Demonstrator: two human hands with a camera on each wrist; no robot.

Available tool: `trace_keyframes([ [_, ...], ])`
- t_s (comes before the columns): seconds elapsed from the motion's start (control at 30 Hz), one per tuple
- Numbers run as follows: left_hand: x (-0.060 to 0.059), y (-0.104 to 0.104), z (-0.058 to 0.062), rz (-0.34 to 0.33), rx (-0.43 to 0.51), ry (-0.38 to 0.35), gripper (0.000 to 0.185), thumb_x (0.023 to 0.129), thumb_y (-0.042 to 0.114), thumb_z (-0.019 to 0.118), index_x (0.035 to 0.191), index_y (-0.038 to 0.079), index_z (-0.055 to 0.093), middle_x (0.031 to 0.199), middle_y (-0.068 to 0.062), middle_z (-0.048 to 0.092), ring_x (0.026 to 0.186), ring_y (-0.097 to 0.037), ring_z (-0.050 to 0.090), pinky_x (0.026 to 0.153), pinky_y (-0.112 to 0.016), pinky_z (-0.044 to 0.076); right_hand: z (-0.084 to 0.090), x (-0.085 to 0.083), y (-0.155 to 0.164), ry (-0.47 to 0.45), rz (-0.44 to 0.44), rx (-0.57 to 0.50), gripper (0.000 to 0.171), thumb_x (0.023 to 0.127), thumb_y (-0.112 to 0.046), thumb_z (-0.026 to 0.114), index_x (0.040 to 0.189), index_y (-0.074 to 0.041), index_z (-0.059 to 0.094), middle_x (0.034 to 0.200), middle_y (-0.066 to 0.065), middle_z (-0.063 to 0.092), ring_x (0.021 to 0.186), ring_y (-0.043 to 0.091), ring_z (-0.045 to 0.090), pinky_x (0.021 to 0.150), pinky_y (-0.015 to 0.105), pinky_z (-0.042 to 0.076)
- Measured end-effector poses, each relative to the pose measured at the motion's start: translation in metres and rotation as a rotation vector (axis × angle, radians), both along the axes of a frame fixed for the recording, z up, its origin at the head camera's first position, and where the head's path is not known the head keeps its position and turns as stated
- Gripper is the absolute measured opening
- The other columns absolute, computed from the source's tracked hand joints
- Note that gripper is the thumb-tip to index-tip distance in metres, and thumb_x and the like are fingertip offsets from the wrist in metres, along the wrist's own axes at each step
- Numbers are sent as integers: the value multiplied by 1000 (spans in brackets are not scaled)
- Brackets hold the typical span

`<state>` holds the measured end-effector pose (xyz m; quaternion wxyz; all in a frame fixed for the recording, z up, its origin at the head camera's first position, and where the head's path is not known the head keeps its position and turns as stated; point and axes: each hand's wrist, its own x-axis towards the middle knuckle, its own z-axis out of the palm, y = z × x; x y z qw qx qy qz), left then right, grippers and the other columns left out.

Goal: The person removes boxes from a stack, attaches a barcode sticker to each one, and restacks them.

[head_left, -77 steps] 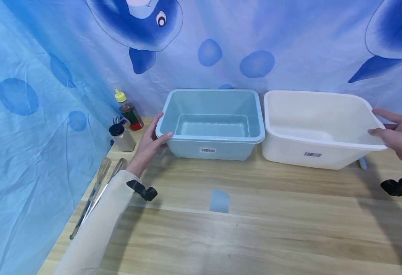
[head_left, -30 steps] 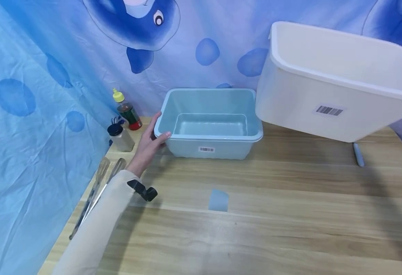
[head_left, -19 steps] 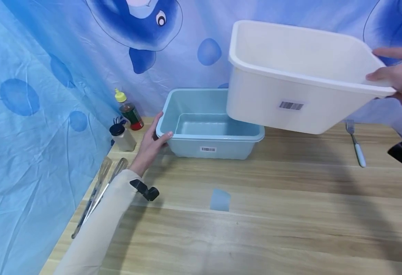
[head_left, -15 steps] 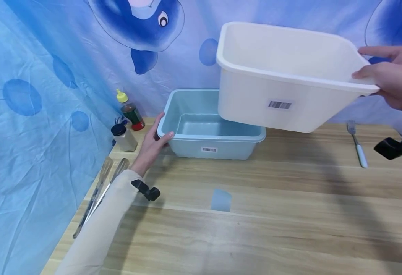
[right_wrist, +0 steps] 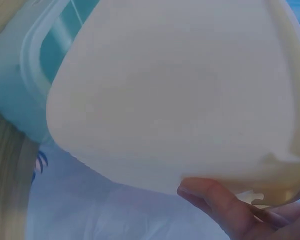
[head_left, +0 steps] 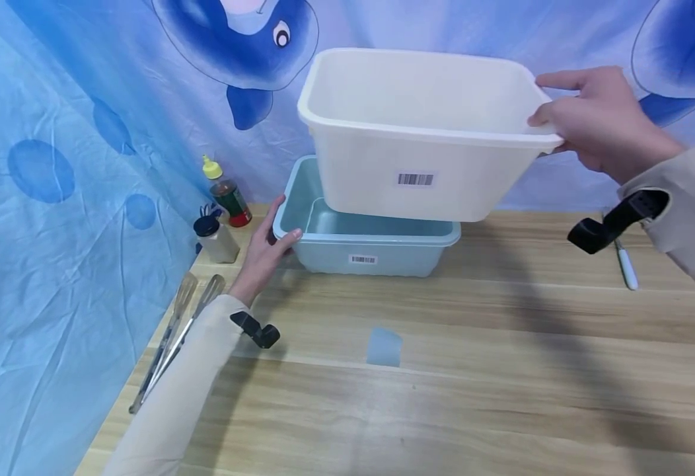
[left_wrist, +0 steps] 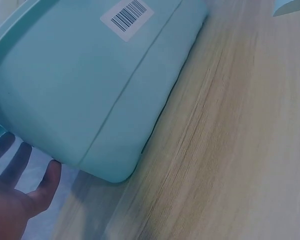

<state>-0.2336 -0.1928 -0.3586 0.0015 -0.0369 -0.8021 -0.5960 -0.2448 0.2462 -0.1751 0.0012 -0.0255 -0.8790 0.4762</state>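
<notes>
A white plastic storage bin (head_left: 419,132) with a barcode label is held up in the air, its bottom overlapping the opening of a light blue bin (head_left: 362,261) in the head view. My right hand (head_left: 600,122) grips the white bin by its right rim, thumb on the inside and fingers beneath the edge. On the wooden table stands the light blue bin, and my left hand (head_left: 264,248) holds its left front corner, thumb along the front rim. The left wrist view shows several fingers (left_wrist: 49,182) against that bin's side wall.
Left of the bins stand a yellow-capped bottle (head_left: 228,195) and a black-lidded jar (head_left: 217,241). Two long metal utensils (head_left: 172,344) lie at the table's left edge. A fork's blue handle (head_left: 627,268) shows at right, and a blue patch (head_left: 384,347) marks the table.
My right hand has lifted the white bin off the table and carried it left until it overlaps the light blue bin. The fork has come into view. My left hand stays put.
</notes>
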Motion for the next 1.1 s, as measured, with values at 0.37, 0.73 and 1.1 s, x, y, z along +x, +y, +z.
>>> trace_keyframes([
  [0.37, 8, 4, 6, -4, 8, 16, 74, 93, 26, 60, 154, 32, 19, 162, -4, 19, 142, -30, 29, 104, -58, 42, 2, -8, -47, 29, 20, 37, 65, 97, -16, 51, 154, -20, 21, 156, 14, 31, 107, 21, 62, 67, 20, 58],
  [0.73, -3, 1, -15, 7, -16, 63, 74, 90, 42, 64, 151, 44, 20, 162, 3, 20, 144, -27, 29, 105, -57, 42, -7, -12, -67, -47, 21, 30, 66, 93, -12, 51, 153, -20, 26, 146, 17, 47, 69, 9, 68, 53, 27, 57],
  [1.1, -2, 6, -11, -15, 10, 34, 76, 91, 41, 62, 152, 43, 16, 162, 3, 19, 145, -27, 28, 106, -57, 41, -40, -6, -77, 9, 0, 7, 66, 86, -5, 46, 150, -13, 33, 124, 21, 64, 51, 13, 61, 60, 32, 60],
])
